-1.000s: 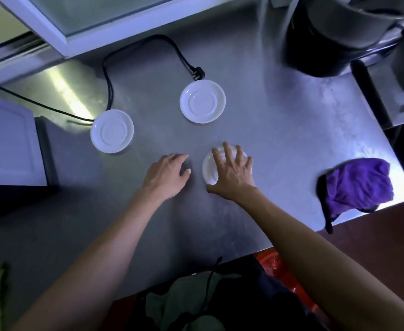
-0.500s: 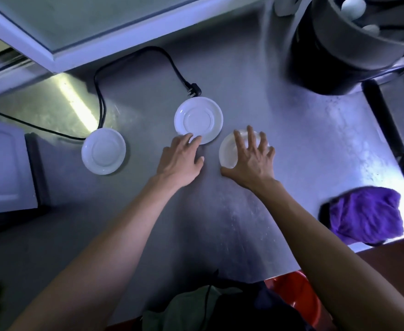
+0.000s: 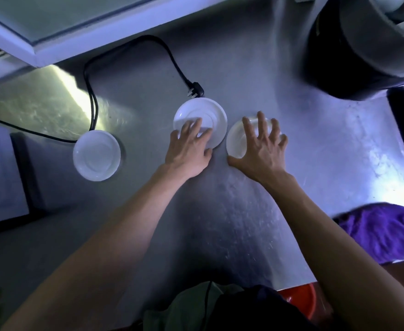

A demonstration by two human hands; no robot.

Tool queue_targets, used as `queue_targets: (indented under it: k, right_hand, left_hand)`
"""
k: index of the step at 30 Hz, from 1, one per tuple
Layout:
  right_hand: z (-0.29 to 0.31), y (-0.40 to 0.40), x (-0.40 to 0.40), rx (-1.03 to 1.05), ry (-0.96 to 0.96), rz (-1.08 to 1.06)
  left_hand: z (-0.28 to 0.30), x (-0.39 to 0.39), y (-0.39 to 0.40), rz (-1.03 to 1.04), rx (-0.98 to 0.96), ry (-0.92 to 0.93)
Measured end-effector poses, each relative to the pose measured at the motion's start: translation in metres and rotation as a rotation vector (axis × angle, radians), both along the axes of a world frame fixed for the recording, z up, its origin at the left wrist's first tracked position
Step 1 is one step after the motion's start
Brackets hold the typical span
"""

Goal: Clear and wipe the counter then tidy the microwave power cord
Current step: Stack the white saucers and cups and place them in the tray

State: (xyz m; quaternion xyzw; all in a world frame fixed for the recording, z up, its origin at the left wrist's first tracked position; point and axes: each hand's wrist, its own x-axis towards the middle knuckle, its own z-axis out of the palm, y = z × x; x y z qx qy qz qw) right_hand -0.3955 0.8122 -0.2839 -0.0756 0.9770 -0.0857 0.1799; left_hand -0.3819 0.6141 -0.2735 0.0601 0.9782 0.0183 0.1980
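The shiny metal worktop [image 3: 255,223] fills most of the view, with bright light spots on it. The left hand [image 3: 186,149] lies flat on the middle saucer [image 3: 208,113] — fingers straight and close together. The right hand [image 3: 260,149] presses on the right saucer [image 3: 236,139] with its fingers spread wide. A third saucer [image 3: 96,156] sits alone to the left. The black power cord [image 3: 134,44] loops at the back — its plug [image 3: 195,90] lies just beside the middle saucer. A purple cloth [image 3: 382,232] lies at the right edge. A white microwave [image 3: 0,173] stands on the left.
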Motion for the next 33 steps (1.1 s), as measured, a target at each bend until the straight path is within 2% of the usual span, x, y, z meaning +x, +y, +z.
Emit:
queue_targets:
  k: [9,16,26,33]
  right_hand:
    - [0.002,-0.007,0.004,-0.003,-0.025,0.012]
    - [0.003,-0.007,0.031,-0.006,-0.053,0.025]
    - [0.006,0.003,0.062,0.005,-0.087,-0.01]
    - [0.008,-0.004,0.074,-0.008,-0.047,-0.026]
  left_hand:
    - [-0.001,0.038,-0.011,-0.05,-0.024,0.005]
    - [0.006,0.056,-0.024,0.023,0.038,0.167]
    - [0.002,0.021,-0.014,0.091,0.029,-0.129]
    - [0.001,0.032,-0.011,0.121,0.011,-0.069]
